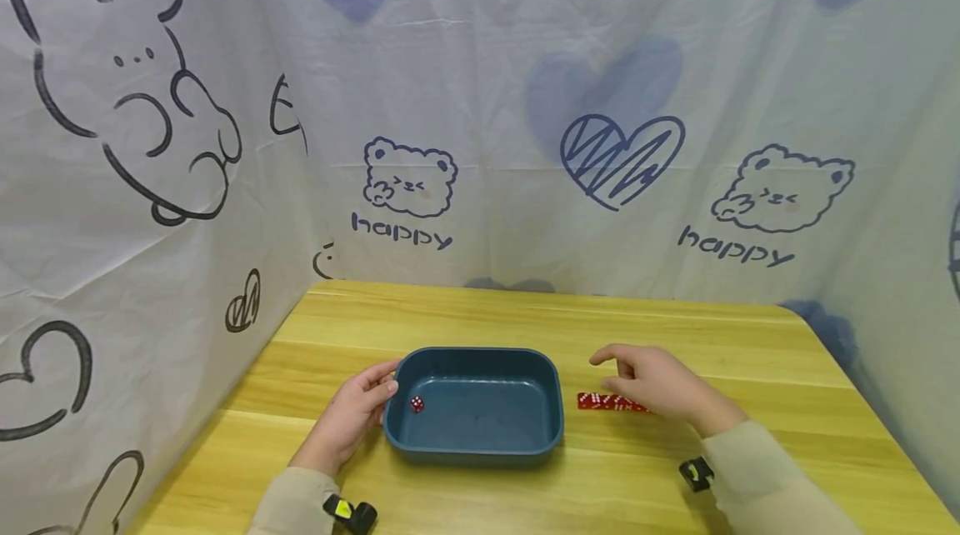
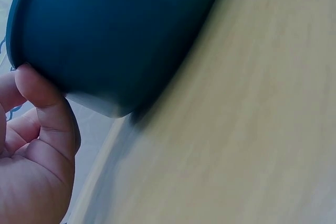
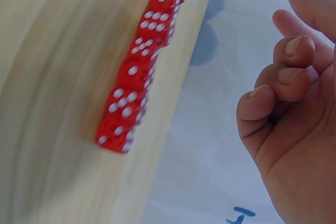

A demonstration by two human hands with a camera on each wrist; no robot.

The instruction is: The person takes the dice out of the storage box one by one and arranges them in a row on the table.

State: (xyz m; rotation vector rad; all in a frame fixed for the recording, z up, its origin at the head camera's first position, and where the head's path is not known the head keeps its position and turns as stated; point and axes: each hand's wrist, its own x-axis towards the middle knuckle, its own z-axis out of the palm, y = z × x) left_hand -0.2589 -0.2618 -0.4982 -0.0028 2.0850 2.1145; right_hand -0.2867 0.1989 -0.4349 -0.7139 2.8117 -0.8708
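A dark teal plastic tub with rounded corners stands on the table, and one red die with white pips lies inside near its left end. My left hand holds the tub's left end at the rim, thumb and fingers close together there, as the left wrist view also shows. To the right of the tub is a row of several red dice, seen close up in the right wrist view as a line of dice. Above that row hovers my right hand, its fingers loosely bent and holding nothing.
The yellow wood-grain table runs back to a white curtain printed with hearts and bears. Another curtain side borders the left. Small black cameras are strapped to both wrists, one by the left sleeve.
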